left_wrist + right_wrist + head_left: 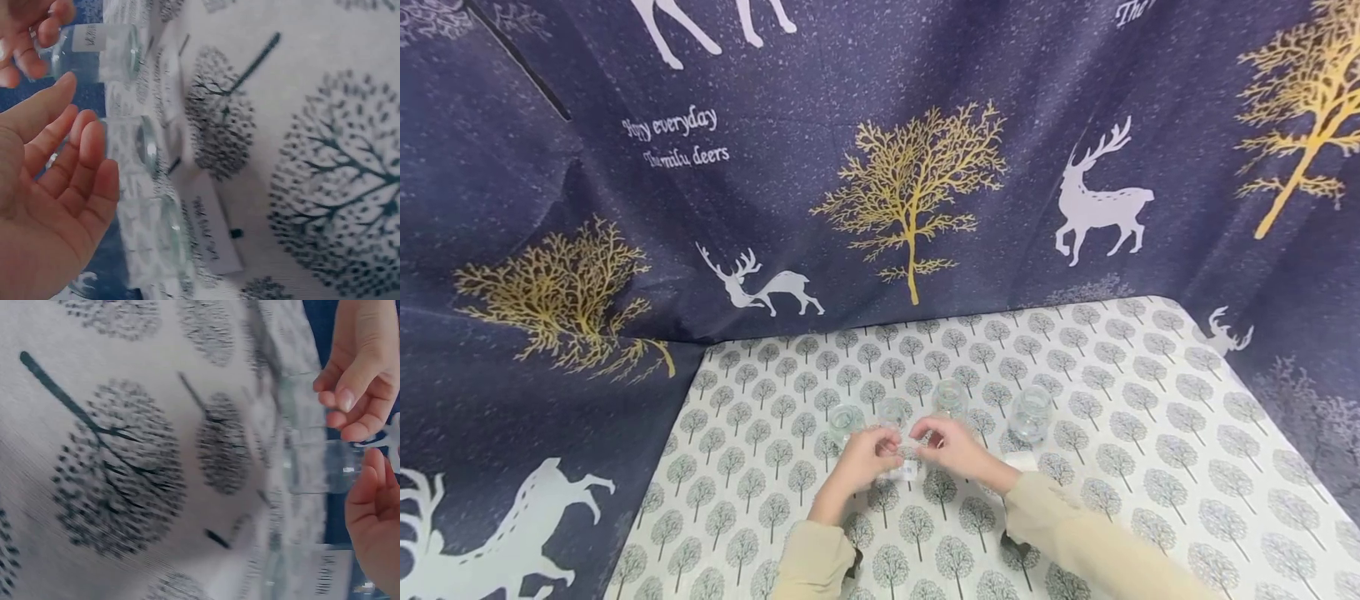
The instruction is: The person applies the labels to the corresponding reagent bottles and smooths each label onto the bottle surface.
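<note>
Jars point(1032, 414): four on the surface — left jar point(846, 419) and second jar point(892, 412) close together, labelled third jar point(950, 397), right jar farther along.
Left hand point(863, 458): before the left pair; fingers loosely bent, narrow gap to thumb.
Right hand point(955, 447): before the third jar; fingers loosely bent, apart from thumb.
Paper slip point(901, 472): just below the hands.
Surface point(1172, 475): open room beyond the jars to the far edge — wider rightward.
Backdrop point(790, 192): dark cloth behind that edge.
</note>
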